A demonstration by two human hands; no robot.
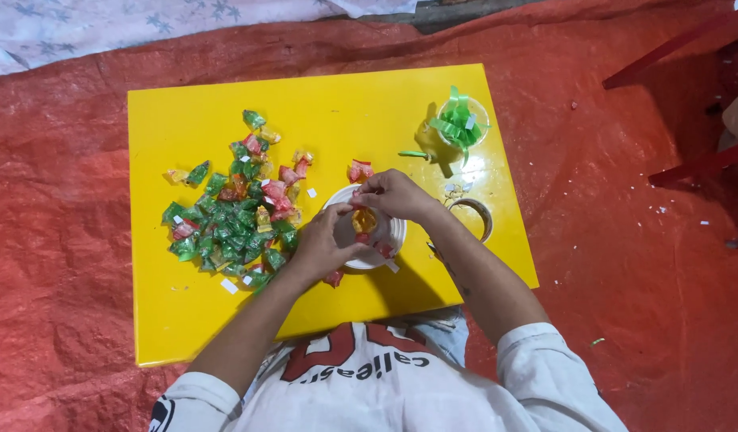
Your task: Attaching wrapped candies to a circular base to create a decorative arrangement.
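Red tarpaulin (641, 264) surrounds the yellow table (369, 104) I watch. Over the white plate (397, 232), my right hand (397, 194) pinches a small red packet (358, 198); my left hand (321, 250) curls on the rim (grip unclear). Wrapped packets (233, 216) lie left, 1 ribbon cup (462, 122) beyond.

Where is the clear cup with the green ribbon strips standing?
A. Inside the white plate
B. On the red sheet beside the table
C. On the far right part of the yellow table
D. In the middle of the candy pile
C: the cup stands on the yellow table near its far right corner, apart from the white plate and the candy pile.
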